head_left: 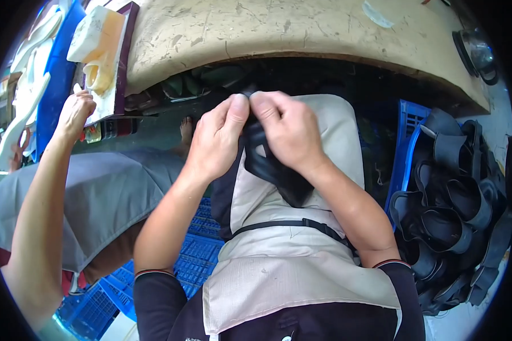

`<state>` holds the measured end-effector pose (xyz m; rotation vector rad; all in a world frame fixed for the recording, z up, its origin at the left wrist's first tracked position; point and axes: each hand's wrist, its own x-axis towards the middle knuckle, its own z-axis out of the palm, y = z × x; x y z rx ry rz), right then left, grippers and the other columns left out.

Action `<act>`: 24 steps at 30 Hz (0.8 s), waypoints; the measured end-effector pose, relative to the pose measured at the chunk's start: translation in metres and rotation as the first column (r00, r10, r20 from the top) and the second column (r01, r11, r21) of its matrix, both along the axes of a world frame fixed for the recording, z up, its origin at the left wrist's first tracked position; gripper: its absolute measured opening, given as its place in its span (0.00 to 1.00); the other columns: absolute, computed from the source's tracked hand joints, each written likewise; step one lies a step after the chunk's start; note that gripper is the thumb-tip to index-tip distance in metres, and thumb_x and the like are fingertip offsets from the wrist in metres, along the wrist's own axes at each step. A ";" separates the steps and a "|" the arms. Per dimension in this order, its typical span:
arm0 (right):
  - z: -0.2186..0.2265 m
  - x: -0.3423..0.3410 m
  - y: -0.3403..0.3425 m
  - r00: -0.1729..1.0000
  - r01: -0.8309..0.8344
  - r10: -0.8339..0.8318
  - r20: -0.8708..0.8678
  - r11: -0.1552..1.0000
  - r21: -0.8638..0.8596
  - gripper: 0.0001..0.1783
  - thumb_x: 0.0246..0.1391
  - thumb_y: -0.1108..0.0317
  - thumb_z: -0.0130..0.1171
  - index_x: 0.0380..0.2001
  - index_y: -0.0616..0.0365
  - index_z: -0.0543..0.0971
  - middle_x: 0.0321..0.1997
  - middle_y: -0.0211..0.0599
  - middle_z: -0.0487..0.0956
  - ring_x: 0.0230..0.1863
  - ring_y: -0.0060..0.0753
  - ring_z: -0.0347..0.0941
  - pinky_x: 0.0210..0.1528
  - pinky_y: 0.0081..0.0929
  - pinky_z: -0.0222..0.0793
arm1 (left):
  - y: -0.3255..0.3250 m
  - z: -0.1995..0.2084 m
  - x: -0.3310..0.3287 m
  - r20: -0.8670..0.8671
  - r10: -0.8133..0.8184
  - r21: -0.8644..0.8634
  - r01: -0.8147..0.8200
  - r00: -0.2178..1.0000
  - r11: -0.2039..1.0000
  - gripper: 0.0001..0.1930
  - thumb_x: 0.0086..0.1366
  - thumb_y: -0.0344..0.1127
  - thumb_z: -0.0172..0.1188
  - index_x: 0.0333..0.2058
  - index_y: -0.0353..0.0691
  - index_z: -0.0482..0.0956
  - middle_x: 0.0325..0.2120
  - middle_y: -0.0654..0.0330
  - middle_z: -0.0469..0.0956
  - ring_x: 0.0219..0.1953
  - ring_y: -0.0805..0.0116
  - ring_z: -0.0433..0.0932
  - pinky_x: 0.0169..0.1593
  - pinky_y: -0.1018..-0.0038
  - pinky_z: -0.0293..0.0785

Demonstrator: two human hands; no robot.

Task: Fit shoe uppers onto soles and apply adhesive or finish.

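Observation:
Above my lap, both hands grip one black shoe upper (281,181), which looks like leather and has an opening in it. My left hand (217,135) is closed, its thumb pressed on the top edge of the upper. Close beside it, my right hand (292,132) pinches the same edge, thumb near the other thumb. The rest of the upper hangs below my fingers over the beige apron (330,148). What lies under my curled fingers is hidden.
At right stands a blue crate (400,142) heaped with similar black uppers (452,210). A worn beige worktable (256,34) spans the far side. To the left sits a co-worker, one hand (78,109) near a board with a yellowish container (99,74). Blue crates (199,256) lie below.

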<state>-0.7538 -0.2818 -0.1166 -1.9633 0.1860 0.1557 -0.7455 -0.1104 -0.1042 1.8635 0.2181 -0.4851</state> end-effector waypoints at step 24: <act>-0.126 -0.089 0.051 0.824 -0.193 0.468 -0.318 0.761 0.619 0.35 0.76 0.46 0.29 0.74 0.60 0.55 0.68 0.49 0.70 0.64 0.42 0.69 0.68 0.34 0.62 | 0.057 -0.129 -0.041 0.096 0.609 -0.270 -0.568 0.788 0.778 0.30 0.79 0.58 0.41 0.39 0.34 0.79 0.30 0.61 0.81 0.29 0.73 0.77 0.34 0.77 0.71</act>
